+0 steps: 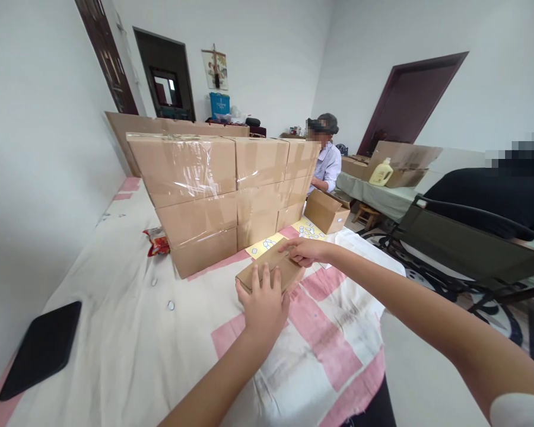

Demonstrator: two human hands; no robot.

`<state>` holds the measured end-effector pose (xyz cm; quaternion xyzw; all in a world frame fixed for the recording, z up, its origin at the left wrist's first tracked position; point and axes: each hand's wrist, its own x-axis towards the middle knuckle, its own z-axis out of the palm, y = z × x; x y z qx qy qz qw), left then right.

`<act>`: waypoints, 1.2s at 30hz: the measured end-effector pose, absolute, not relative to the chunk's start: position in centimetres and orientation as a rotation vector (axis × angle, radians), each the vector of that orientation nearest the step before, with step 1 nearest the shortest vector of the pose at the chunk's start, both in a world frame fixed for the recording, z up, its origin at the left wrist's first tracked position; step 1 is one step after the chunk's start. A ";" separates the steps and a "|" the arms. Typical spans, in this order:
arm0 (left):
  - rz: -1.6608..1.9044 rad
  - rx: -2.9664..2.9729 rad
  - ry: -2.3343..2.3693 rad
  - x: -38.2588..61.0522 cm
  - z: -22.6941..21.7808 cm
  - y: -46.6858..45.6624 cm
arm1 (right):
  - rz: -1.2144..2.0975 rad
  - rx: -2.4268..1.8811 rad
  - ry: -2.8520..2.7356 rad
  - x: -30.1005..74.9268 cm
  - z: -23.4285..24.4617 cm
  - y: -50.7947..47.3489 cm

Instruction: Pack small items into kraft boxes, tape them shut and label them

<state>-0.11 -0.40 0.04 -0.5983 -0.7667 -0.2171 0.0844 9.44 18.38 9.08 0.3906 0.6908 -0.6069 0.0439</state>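
A small flat cardboard box (276, 264) lies on the white and pink cloth (160, 344) in front of me. My left hand (262, 302) presses on its near end, fingers lying flat over the top edge. My right hand (305, 250) rests on its far right corner with fingers curled onto the lid. Both hands touch the box, which stays on the cloth.
A wall of taped cardboard cartons (222, 190) stands behind the box. Yellow sticker sheets (263, 244) lie at its foot, a red wrapper (158, 242) to the left, a black tablet (42, 347) at the near left. Another person (324, 157) sits behind an open carton (327, 212). A folding chair (471, 243) stands to the right.
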 end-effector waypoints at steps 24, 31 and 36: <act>-0.649 -1.790 -2.267 -0.1 -0.3 -0.4 | -1.745 1.184 2.225 11.0 10.6 16.7; -0.748 -1.843 -2.263 -0.3 0.6 -0.6 | -1.829 1.181 2.314 8.6 11.7 17.4; -0.771 -1.875 -2.260 -0.3 0.6 -0.5 | -1.638 1.306 2.238 7.8 9.7 17.7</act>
